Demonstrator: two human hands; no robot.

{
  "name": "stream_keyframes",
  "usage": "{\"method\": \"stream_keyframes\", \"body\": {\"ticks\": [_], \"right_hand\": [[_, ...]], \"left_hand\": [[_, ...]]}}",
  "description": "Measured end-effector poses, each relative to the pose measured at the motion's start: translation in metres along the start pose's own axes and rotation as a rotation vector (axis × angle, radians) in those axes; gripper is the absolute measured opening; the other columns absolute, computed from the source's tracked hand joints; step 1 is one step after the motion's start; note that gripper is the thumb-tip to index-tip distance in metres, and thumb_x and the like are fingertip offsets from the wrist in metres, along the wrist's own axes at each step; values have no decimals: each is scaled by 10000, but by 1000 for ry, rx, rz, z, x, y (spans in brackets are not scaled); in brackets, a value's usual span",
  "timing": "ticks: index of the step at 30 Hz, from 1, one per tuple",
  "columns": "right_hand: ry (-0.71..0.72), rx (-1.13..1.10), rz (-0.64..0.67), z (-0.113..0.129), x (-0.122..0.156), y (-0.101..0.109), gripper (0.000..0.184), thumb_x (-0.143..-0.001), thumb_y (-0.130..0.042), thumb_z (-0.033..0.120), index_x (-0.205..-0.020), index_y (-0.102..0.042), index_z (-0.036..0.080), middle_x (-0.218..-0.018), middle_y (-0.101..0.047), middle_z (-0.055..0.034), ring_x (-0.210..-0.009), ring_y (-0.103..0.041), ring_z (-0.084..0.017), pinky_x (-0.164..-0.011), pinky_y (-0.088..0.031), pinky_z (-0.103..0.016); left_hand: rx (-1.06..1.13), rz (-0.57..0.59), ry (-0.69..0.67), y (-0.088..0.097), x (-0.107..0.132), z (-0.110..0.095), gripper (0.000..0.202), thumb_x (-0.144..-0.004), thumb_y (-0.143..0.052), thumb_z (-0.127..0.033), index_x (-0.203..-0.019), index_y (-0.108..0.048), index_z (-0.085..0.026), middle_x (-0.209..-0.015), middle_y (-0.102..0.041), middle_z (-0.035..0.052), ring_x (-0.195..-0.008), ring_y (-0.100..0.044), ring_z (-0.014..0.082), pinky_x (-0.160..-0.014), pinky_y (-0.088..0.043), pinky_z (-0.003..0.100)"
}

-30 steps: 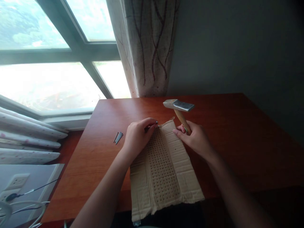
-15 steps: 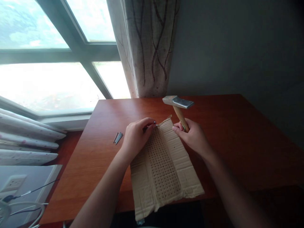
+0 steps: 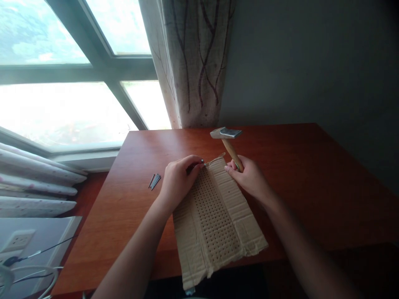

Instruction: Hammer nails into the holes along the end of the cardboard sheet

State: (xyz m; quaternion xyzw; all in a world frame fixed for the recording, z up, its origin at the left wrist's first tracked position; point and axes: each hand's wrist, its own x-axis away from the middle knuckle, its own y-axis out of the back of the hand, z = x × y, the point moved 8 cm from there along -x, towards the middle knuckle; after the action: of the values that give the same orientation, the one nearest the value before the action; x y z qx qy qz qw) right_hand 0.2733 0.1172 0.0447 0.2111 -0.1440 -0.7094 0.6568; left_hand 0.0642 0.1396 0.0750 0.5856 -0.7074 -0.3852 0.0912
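A sheet of corrugated cardboard (image 3: 250, 216), with rows of small holes down its middle, lies on the table and overhangs its near edge. At the sheet's far end my left hand (image 3: 180, 176) is closed in a pinch, with the head of a nail (image 3: 202, 160) showing past the fingertips. The nail's lower part is hidden. My right hand (image 3: 249, 176) is wrapped round the wooden handle of a hammer (image 3: 231, 150), beside the sheet's right edge. The metal head is up, clear of the cardboard. Several loose nails (image 3: 155, 181) lie left of my left hand.
The brown wooden table (image 3: 299, 174) reaches back to a curtain (image 3: 199, 62) and a dark wall. A window (image 3: 62, 112) is at the left. Below it, a wall socket (image 3: 18, 241) and cables (image 3: 40, 272) are beside the table.
The hammer's head has swung left and its handle tilts differently. The cardboard's near end has shifted slightly right. My left hand keeps its pinch in almost the same place.
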Motion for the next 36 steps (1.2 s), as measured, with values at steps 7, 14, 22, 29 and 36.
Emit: {"method": "stream_keyframes", "body": {"ticks": [7, 14, 22, 29, 36], "right_hand": [[13, 68, -5, 3, 2, 0, 249, -827, -626, 347, -690, -452, 232, -715, -663, -4, -621, -573, -160, -628, -415, -287], [-21, 49, 11, -2, 2, 0, 254, -829, -650, 356, -708, -466, 230, -817, -725, -33, -738, -652, -191, -683, -441, -292], [44, 89, -29, 6, 7, 16, 396, -942, -539, 535, -707, -472, 224, -653, -519, 25, -607, -490, -140, -577, -361, -269], [57, 126, 110, 45, 20, 46, 326, -966, -539, 535, -832, -537, 237, -546, -489, 63, -487, -479, -125, -512, -360, -270], [257, 459, 183, 86, 19, 44, 355, -984, -531, 442, -698, -485, 238, -582, -548, 22, -505, -487, -135, -523, -293, -308]], "left_hand": [[0, -26, 2, 0, 1, 0, 134, -913, -626, -288, -917, -743, -222, -903, -791, 23, -761, -723, 168, -674, -543, 249], [-1, -39, 19, -2, 2, 1, 147, -917, -621, -299, -909, -742, -218, -879, -787, 22, -709, -704, 154, -649, -531, 246], [-18, -62, 18, -1, 4, 0, 148, -920, -629, -305, -926, -752, -223, -908, -795, 20, -737, -717, 161, -650, -524, 249], [-40, -63, 21, -1, 4, -2, 133, -910, -635, -284, -924, -755, -228, -897, -799, 14, -728, -719, 162, -636, -516, 251], [-36, -63, 21, 0, 2, -2, 132, -904, -628, -261, -900, -757, -232, -883, -800, 9, -721, -726, 168, -638, -510, 254]]}}
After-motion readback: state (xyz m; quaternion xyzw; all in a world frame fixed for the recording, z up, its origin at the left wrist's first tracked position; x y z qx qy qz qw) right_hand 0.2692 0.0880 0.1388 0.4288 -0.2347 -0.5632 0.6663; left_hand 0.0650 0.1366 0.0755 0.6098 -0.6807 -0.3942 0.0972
